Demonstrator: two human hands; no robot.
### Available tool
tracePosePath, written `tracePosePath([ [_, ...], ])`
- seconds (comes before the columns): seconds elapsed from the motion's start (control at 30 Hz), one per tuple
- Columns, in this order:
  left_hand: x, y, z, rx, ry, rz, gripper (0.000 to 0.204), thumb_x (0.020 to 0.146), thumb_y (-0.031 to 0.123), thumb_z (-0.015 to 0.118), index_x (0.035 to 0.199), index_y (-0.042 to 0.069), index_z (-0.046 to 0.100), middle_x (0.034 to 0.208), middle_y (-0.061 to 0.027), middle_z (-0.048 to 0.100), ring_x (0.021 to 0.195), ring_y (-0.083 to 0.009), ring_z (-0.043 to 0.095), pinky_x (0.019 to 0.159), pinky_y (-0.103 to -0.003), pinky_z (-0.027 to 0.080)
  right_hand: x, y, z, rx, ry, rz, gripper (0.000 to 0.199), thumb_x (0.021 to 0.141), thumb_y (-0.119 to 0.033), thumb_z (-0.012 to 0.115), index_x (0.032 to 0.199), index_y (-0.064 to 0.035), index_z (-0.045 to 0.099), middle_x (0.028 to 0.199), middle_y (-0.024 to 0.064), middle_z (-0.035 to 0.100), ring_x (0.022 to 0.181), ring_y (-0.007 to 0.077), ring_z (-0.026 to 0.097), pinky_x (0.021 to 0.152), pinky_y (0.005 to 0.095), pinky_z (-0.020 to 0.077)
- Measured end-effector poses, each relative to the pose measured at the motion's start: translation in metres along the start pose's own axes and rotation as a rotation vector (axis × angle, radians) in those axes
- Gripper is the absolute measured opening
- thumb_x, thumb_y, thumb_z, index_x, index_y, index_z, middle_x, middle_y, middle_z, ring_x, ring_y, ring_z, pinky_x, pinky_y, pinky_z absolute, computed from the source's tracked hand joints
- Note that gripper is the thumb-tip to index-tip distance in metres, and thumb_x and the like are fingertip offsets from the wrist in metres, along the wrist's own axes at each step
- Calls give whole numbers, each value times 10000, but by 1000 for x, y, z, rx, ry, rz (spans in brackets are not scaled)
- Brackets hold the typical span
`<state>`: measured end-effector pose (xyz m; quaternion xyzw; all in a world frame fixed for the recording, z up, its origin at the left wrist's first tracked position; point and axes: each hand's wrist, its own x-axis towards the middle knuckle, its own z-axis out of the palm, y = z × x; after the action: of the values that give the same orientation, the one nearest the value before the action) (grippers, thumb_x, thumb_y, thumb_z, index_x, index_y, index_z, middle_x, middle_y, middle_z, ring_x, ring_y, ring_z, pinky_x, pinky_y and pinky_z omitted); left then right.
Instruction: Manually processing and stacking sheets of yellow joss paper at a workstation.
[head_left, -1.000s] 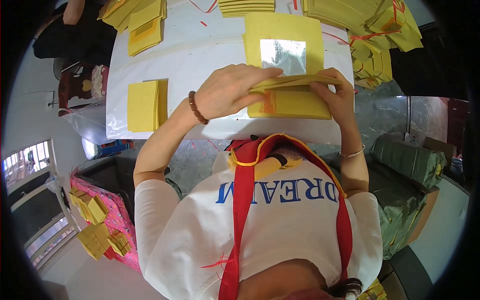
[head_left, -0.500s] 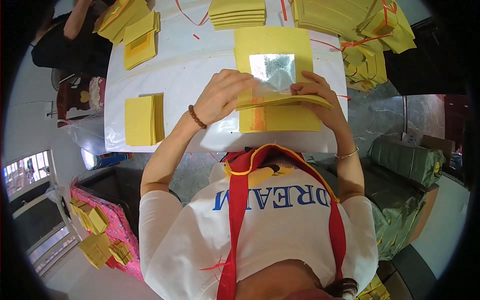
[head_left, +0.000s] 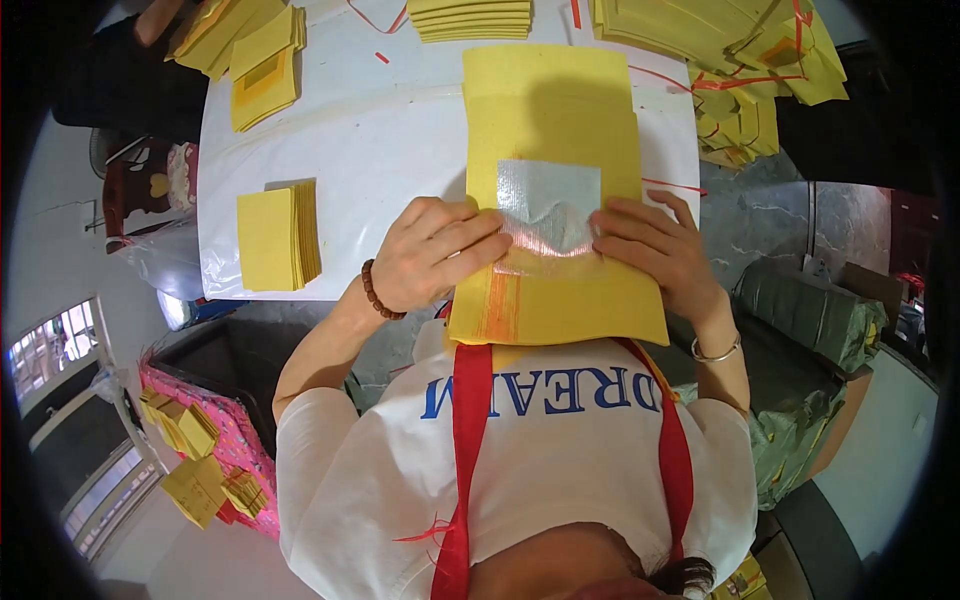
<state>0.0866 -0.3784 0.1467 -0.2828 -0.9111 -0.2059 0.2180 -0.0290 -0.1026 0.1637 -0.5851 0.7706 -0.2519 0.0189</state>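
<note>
The thick stack of yellow paper sheets (head_left: 555, 270) lay at the near edge of the white table (head_left: 390, 130), its top sheet carrying a silver foil square (head_left: 548, 205). The left hand (head_left: 435, 252) pressed flat, fingers spread, at the foil's nine o'clock; the right hand (head_left: 655, 248) did likewise at three o'clock. Neither was clenched: both were open palms holding the top sheet down. The foil looked rumpled at its lower edge, so smoothing it well probably called for light, even strokes outward from the centre, with the stack kept squared.

Half a second before, the fingers were curled around a lifted sheet; a second before, the whole stack was gripped off the table. A smaller yellow stack (head_left: 278, 236) sat at nine o'clock.
</note>
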Motion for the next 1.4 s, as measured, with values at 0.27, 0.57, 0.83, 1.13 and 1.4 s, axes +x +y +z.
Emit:
tracePosePath([
  [0.27,-1,-2,3,-134,-39,-70,248,728,134,591,955,48,642,981,-65,652,846,-184,585,704,-289,423,1,4,9,136,73,105,249,753,-168,656,993,-108,630,1019,12,660,974,181,607,862,357,377],
  [0.57,4,-7,2,-533,-210,-646,200,849,112,584,1010,-5,608,810,-82,645,709,-186,591,631,-306,441,-16,-4,33,649,182,726,238,846,-116,600,1079,-65,600,971,61,651,931,168,597,803,304,371],
  [0.83,18,-8,18,-1129,48,-1060,291,934,109,512,1194,-20,495,963,-47,641,857,-77,569,770,-222,448,7,-11,35,828,457,698,389,858,-53,579,1233,5,496,1071,98,613,930,118,554,805,248,423],
  [1.13,27,-12,22,-1326,148,-1112,451,917,50,514,1321,9,318,947,-91,643,828,-94,601,741,-231,453,9,11,22,1247,297,843,365,835,-45,590,1196,-18,541,1075,38,598,921,87,552,808,228,441],
  [1.4,19,-20,32,-906,27,-1108,529,888,86,553,1348,59,293,525,25,470,475,-44,371,464,-217,291,16,11,24,1132,262,810,432,841,-48,590,1261,-23,490,1142,54,569,998,106,532,857,238,430],
])
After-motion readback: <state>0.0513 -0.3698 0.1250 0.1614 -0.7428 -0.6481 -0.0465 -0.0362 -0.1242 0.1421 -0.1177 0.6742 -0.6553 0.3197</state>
